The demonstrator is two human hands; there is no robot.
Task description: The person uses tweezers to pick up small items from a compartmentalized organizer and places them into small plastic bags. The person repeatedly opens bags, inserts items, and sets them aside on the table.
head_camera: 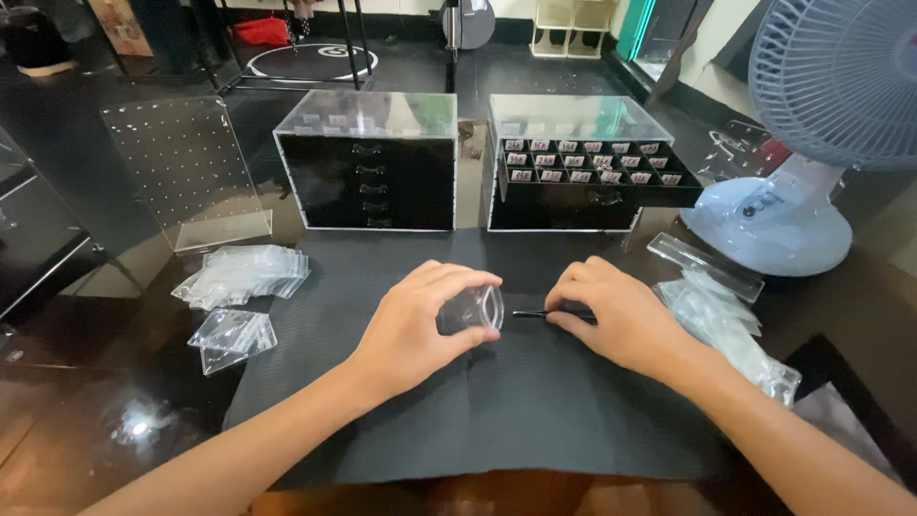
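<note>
Head view. The left hand [420,325] rests on a black mat [535,401] spread over the dark counter [86,420]. Its grip is closed around a small clear plastic case [473,311], thumb and fingers curled over the top and sides; the case sits at the fingertips, low over the mat. The right hand [621,320] lies just beside it to the right, grip narrow, pinching a thin black tool [535,313] that looks like tweezers. The tool's tip points left toward the case and stops just short of it; whether the two touch cannot be told.

Left of the left grip, well apart, two loose heaps of clear plastic pouches [239,277] lie at the mat's edge. Right of the right grip, a further heap of clear pouches [716,320] lies close to the wrist, with a clear flat strip [707,266] beyond it.

Beyond both grips stand two clear-walled drawer cabinets. The left cabinet [368,162] has all drawers shut. The right cabinet [573,162] has its top drawer pulled out, showing rows of small compartments. A clear perforated display stand [186,172] stands far left, and a pale blue desk fan [812,124] far right.
</note>
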